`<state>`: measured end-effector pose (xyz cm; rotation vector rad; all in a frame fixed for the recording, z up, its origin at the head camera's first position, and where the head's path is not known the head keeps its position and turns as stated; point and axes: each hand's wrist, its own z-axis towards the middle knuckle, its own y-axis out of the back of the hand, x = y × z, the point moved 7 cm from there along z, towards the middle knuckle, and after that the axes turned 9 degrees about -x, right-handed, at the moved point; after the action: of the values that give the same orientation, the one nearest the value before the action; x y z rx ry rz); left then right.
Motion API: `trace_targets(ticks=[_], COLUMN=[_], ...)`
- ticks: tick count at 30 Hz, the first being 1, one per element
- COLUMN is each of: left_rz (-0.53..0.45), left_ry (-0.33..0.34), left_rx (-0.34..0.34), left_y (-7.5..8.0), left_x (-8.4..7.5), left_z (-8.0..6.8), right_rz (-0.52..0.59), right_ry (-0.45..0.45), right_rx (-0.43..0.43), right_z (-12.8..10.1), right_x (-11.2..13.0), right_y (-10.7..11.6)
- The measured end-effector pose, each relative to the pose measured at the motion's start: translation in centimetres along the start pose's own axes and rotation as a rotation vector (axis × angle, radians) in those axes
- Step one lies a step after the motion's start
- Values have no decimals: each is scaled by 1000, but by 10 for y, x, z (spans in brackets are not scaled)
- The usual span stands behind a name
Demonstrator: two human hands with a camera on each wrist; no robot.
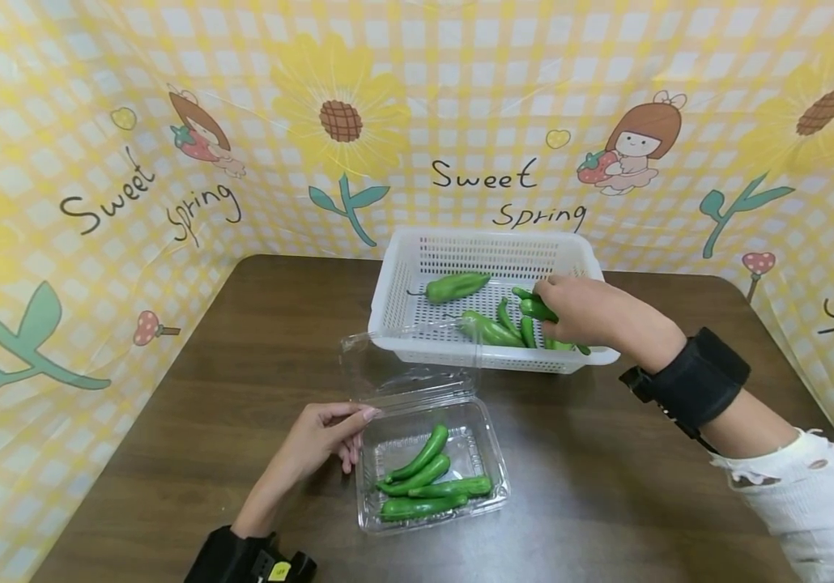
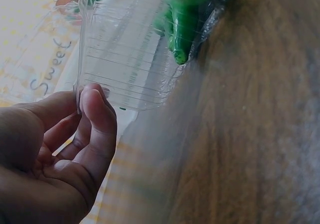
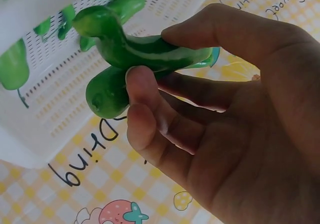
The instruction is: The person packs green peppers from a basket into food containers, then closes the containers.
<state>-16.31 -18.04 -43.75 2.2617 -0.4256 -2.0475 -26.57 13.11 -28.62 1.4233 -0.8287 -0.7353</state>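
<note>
Right hand (image 1: 585,312) pinches one pepper (image 1: 537,308) over the basket (image 1: 402,279), its long axis running across, stem end leftward. Five or so peppers lie inside the basket. Left hand (image 1: 318,441) pinches the left rim of the clamshell (image 1: 486,441), which holds four peppers lying roughly crosswise.
</note>
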Motion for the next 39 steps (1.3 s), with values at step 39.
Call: trace_targets(ticks=[39], left_rz=[-4], left_ry=[1], left_rx=[2], left_y=[-1], left_x=[-1], left_z=[-1], right_rz=[34], right_ry=[74], right_rx=[-124], right_z=[-48], right_x=[26], right_y=[-6])
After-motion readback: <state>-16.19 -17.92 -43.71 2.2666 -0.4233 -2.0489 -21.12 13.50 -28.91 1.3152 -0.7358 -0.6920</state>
